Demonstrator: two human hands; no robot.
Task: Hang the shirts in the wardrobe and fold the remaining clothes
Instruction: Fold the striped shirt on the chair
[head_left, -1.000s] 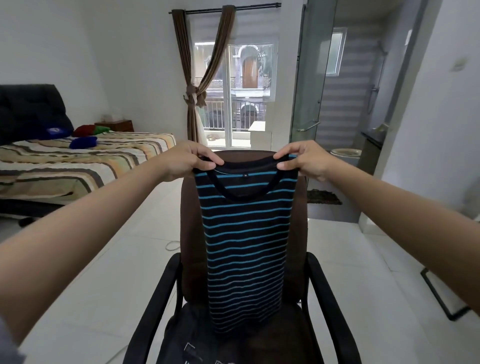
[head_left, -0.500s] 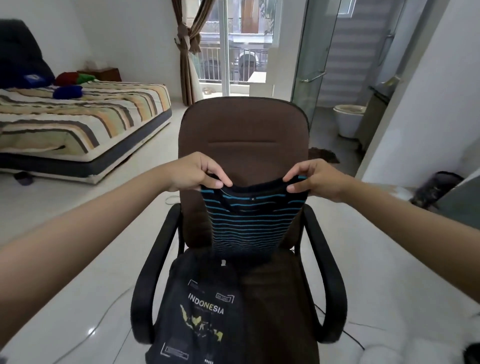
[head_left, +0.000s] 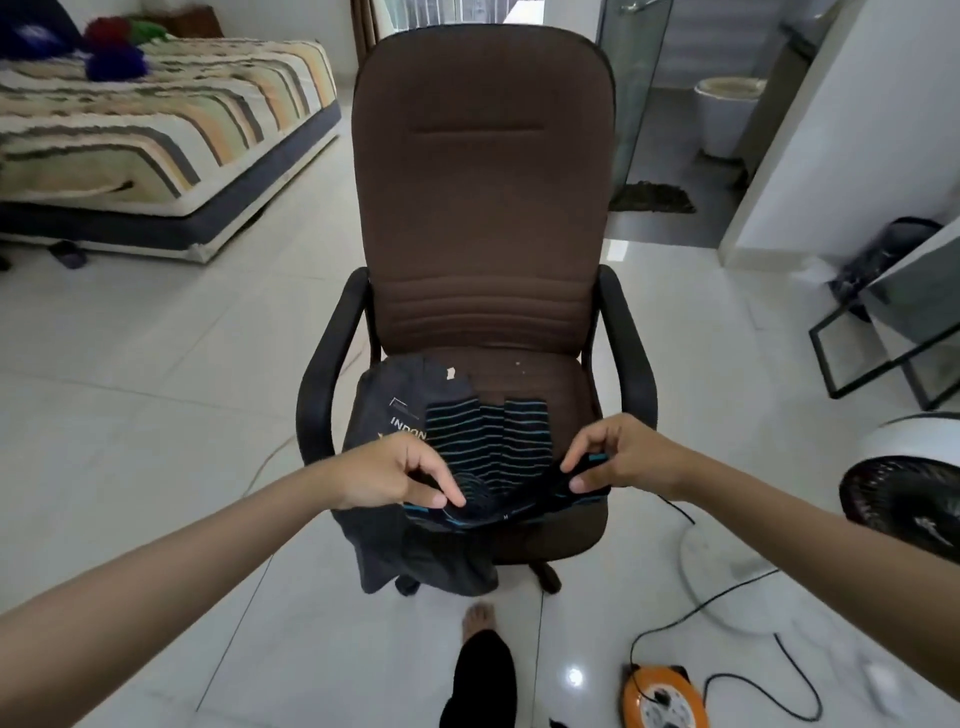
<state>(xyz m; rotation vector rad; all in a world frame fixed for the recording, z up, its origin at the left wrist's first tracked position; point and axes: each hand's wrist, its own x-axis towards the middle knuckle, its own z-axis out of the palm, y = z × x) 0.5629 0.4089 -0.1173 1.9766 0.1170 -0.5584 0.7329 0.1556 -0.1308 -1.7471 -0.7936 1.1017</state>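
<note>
- Lowered since a second ago: both hands have brought the striped shirt down from chest height in front of the chair back onto the seat, and the view now tips down at it.
- Left hand pinches the near left part of the collar between thumb and fingertips, fingers curled onto the cloth.
- Right hand pinches the near right part of the collar the same way, thumb under, fingers over.
- Between the hands the collar edge sags in a shallow curve; the body of the shirt lies away from the person across the seat, its far hem towards the backrest, with a lengthwise crease down the middle.
- Its left part overlaps a dark printed T-shirt that lies on the left of the seat and hangs off the near edge.
- Both rest on the brown office chair.
- Handling, as a judgement: thin knit, light and limp, it will not hold any shape of its own and folds wherever it is let go. Best held at the shoulder seams or collar corners, kept taut, then smoothed flat before any fold.
- Further out: a striped bed far left, a fan on the right, an orange cable reel near right on the floor.
</note>
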